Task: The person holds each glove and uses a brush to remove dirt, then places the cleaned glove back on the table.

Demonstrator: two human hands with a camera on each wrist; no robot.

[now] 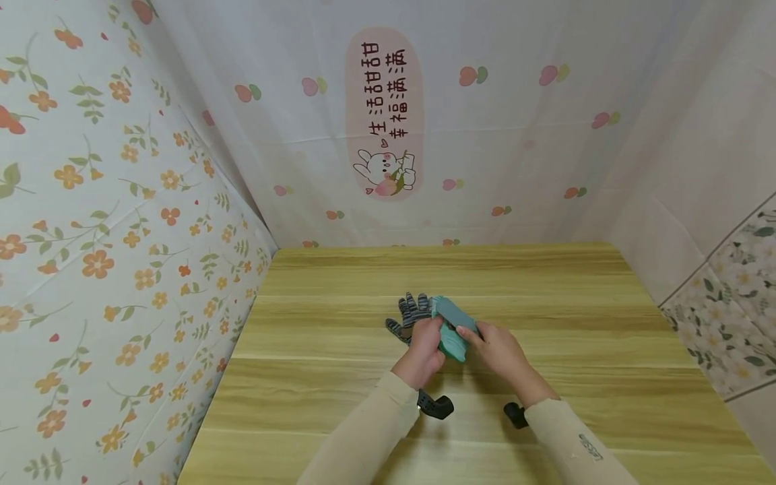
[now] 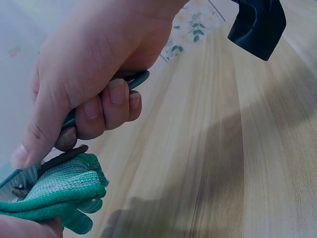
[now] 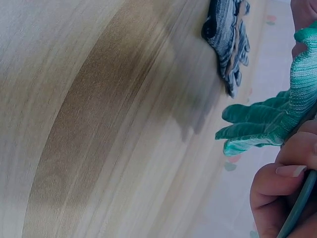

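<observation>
Left hand has a closed grip on a green knit glove, right hand curls tight round a blue-grey bristle brush; stripy knit glove lies left, on woodgrain desk.

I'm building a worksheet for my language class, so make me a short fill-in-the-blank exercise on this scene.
The right hand grips a ____ by its handle.
The left hand holds a ____ glove.
In the head view, the striped glove lies to the ____ of the held one.

Missing words: brush; green; left.
</observation>
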